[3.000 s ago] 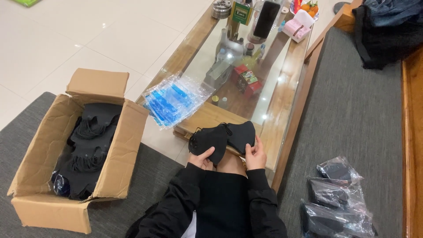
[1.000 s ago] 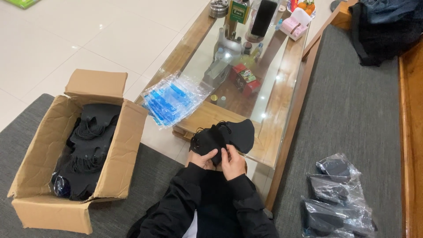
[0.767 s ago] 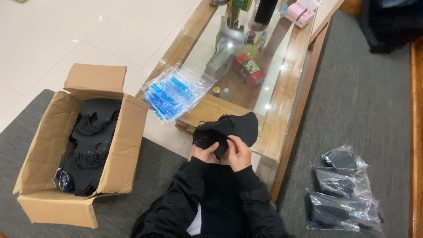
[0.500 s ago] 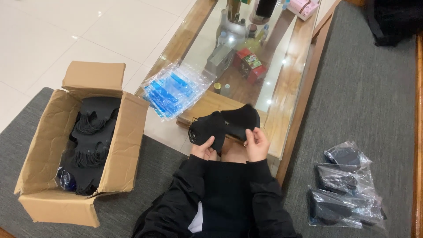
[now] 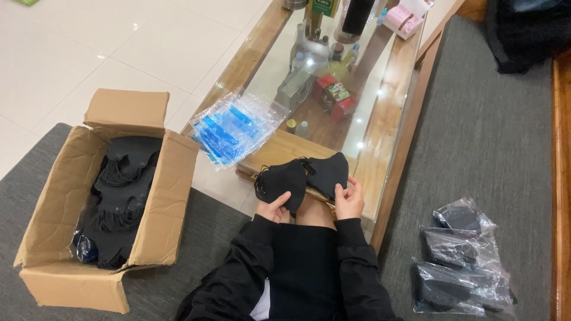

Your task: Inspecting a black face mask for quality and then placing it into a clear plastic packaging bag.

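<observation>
Since half a second ago both hands dropped slightly and the black masks (image 5: 303, 178) spread flatter. Left hand (image 5: 275, 208) pinches the left mask's lower edge, right hand (image 5: 349, 201) grips the right one, fingers curled narrow. Masks sit over the wooden table edge (image 5: 386, 137), above the lap. Looks like sorting or pairing; next probably needs aligning them, then a clear bag (image 5: 235, 128).

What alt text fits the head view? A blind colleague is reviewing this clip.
A seated person's left hand and right hand hold black face masks at a glass-topped coffee table. An open cardboard box of black masks sits left, bagged masks right.
</observation>
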